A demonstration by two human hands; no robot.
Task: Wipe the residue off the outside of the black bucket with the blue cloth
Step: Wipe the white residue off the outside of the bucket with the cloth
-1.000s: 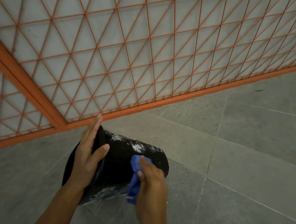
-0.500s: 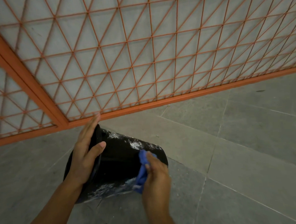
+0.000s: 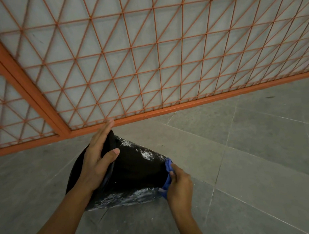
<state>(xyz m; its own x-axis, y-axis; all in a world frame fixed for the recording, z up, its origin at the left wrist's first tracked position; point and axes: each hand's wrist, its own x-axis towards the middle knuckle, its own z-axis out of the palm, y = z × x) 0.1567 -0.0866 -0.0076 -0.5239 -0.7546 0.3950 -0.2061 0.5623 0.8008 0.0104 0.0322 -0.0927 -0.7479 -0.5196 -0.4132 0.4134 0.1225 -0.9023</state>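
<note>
The bucket (image 3: 134,171) lies on its side on the grey floor (image 3: 256,148), just in front of the bottom rail of the orange fence (image 3: 148,64), mouth to the left and base to the right. At its left, the left hand (image 3: 97,157) lies flat over the rim with fingers straight and thumb spread onto the wall, steadying it as it did a second ago. Along the wall, white residue (image 3: 146,154) still flecks the upper side, and a broader smear runs along the lower edge near the floor. At the right, the right hand (image 3: 179,184) has its fingers curled around the bunched cloth (image 3: 168,176), pressed against the bucket's base edge. A second ago the cloth sat mid-wall; half a second ago it was further right; now it has reached the base end. That reads as one stroke finished along the middle band, which looks dark and mostly clean. The job seems only partly done: the top flecks and bottom smear still need passes, probably with the bucket rolled to bring them up.
</note>
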